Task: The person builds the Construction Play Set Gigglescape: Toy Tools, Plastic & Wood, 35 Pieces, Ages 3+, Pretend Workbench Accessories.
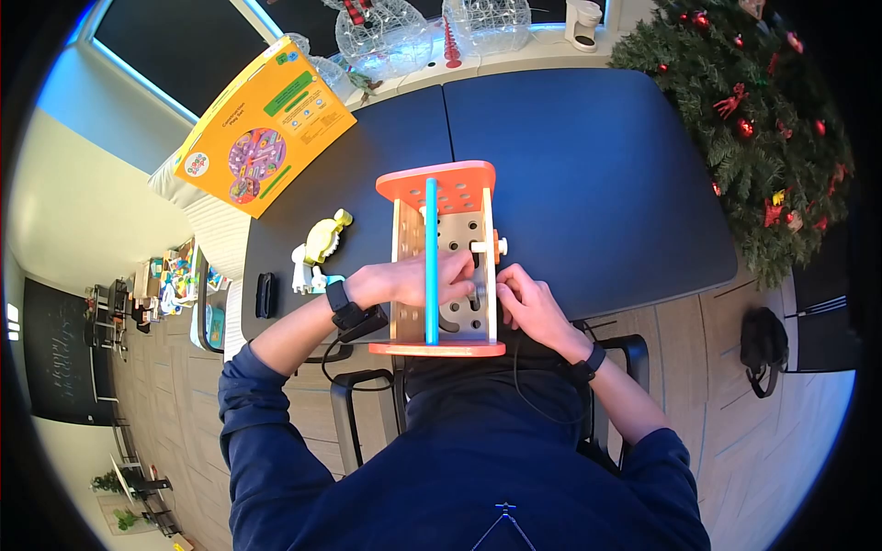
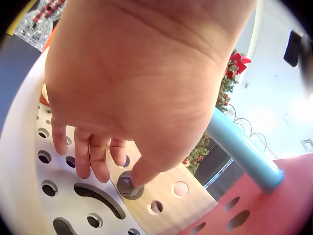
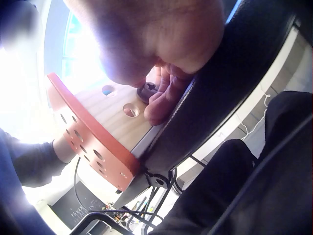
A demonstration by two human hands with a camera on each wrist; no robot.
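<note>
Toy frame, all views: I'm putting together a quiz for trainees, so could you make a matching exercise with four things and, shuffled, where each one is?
Things
1. Left hand
2. Dark slotted fastener
3. Blue rod
4. Yellow box

Places
A. Runs between the orange end panels
B. Upper left of the head view
C. Reaching inside the toy frame
D. On the frame's outer side, touched by the right hand

Pairs: 1-C, 2-D, 3-A, 4-B

We find the head view evenly lit but strongly bowed toward black corners, with blue fringing on the window frame (image 1: 260, 20). We note pale overexposure right in the left wrist view; in the right, white glare leaves the right hand (image 3: 156, 39) backlit.
</note>
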